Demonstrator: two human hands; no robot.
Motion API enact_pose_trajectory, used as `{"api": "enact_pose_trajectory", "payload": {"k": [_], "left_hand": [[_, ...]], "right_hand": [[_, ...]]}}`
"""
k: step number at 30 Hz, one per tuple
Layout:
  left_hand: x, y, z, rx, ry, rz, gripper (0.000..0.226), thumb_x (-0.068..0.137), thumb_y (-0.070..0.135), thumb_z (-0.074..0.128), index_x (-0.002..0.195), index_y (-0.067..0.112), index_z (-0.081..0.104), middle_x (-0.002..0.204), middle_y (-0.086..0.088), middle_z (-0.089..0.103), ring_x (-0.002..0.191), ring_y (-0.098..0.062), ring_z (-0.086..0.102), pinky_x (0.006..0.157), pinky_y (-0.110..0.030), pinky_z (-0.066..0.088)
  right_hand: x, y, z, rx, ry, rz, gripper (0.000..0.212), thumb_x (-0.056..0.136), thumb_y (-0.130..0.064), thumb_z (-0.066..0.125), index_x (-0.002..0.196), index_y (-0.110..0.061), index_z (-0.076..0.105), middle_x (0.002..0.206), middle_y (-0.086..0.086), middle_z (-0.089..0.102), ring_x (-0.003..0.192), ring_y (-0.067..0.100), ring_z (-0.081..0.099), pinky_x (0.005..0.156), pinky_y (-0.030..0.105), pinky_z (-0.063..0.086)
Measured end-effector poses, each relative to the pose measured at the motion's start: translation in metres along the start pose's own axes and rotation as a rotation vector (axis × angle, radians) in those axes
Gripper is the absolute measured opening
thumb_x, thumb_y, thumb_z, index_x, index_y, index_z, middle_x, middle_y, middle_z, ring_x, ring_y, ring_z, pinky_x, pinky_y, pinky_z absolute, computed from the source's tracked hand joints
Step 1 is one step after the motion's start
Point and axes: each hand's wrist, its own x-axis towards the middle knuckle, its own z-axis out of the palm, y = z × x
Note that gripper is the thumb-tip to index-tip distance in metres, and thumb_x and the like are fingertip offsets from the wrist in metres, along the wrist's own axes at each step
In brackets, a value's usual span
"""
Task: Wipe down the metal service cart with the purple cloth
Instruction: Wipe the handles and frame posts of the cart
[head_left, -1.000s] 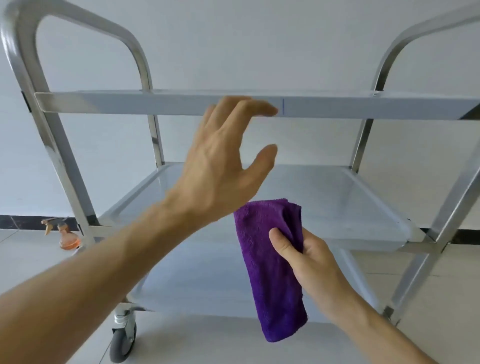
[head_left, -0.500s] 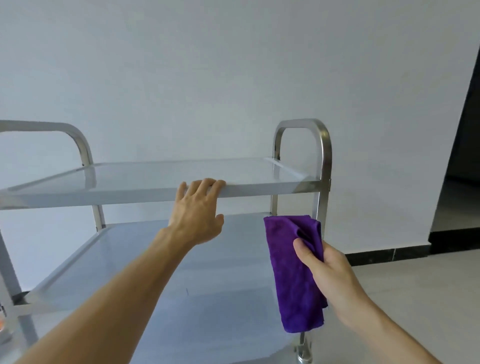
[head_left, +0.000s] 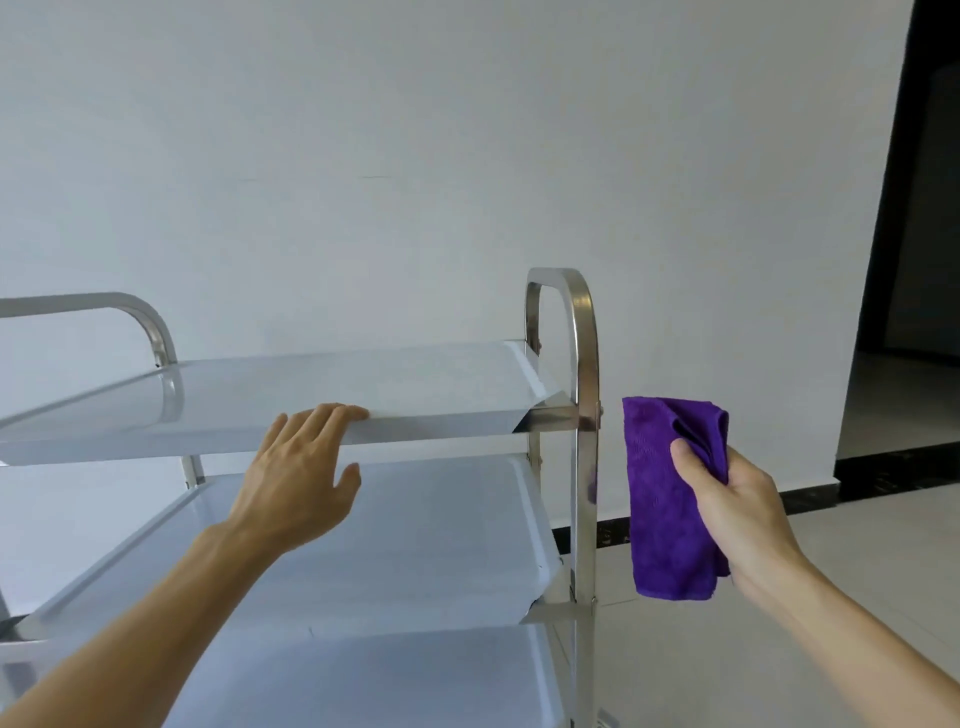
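1. The left hand (head_left: 298, 480) lies on the near front edge of the top shelf (head_left: 322, 389) of the metal service cart (head_left: 584, 415). Its fingers (head_left: 332, 415) hook over the shelf lip, only lightly bent, and the thumb sticks out below the edge, touching nothing; the hand is open.
2. The left forearm comes up from the lower left corner, crossing in front of the middle shelf (head_left: 441, 545), with the back of the hand facing the camera.
3. The right hand (head_left: 727, 512) grips the purple cloth (head_left: 660, 509). Its thumb presses across the front of the fabric and its fingers are curled behind it, so the hand is clamped on the cloth.
4. The cloth is folded and hangs down from the grip, in the air just right of the cart's right upright (head_left: 584, 467), near it but not touching.
5. The right forearm rises from the lower right corner, with the hand held at about the height between the top and middle shelves.
6. The two hands are well apart, with the upright between them.
7. Behind the cart are a white wall (head_left: 415, 156), a dark baseboard strip and a dark doorway (head_left: 924, 208) at the right.
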Motion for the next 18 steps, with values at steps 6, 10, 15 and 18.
{"api": "enact_pose_trajectory", "payload": {"k": [6, 10, 15, 18], "left_hand": [[-0.029, -0.008, -0.041, 0.043, 0.001, -0.133, 0.029, 0.092, 0.016, 0.057, 0.12, 0.023, 0.056, 0.121, 0.006, 0.063, 0.102, -0.024, 0.061, 0.111, -0.045, 0.034], [-0.033, -0.007, -0.073, 0.015, -0.067, -0.31, 0.013, 0.099, 0.024, 0.044, 0.107, 0.026, 0.054, 0.115, 0.009, 0.062, 0.095, -0.021, 0.059, 0.115, -0.041, 0.025], [-0.048, 0.037, -0.107, -0.459, 0.018, -0.349, 0.011, 0.096, 0.028, 0.059, 0.106, 0.029, 0.062, 0.108, 0.011, 0.066, 0.102, 0.0, 0.061, 0.08, -0.014, 0.043], [-0.054, 0.087, -0.123, -0.796, -0.026, -0.277, 0.023, 0.091, 0.039, 0.066, 0.113, 0.034, 0.063, 0.107, 0.015, 0.071, 0.108, 0.004, 0.062, 0.095, -0.019, 0.045]], "right_hand": [[0.004, -0.03, 0.0, 0.032, -0.023, -0.086, 0.022, 0.093, -0.049, 0.061, 0.085, -0.029, 0.064, 0.094, 0.005, 0.069, 0.095, 0.031, 0.065, 0.079, 0.045, 0.055], [0.01, -0.068, 0.009, 0.033, -0.045, -0.22, 0.019, 0.096, -0.042, 0.059, 0.085, -0.026, 0.062, 0.089, 0.001, 0.068, 0.082, 0.02, 0.063, 0.074, 0.035, 0.05], [0.015, -0.131, 0.027, 0.007, -0.079, -0.438, 0.019, 0.097, -0.036, 0.055, 0.088, -0.02, 0.059, 0.083, 0.009, 0.061, 0.071, 0.013, 0.052, 0.067, 0.033, 0.042], [0.011, -0.172, 0.043, -0.028, -0.077, -0.592, 0.014, 0.097, -0.029, 0.054, 0.084, -0.034, 0.057, 0.069, -0.024, 0.058, 0.065, -0.001, 0.051, 0.065, 0.021, 0.039]]}}
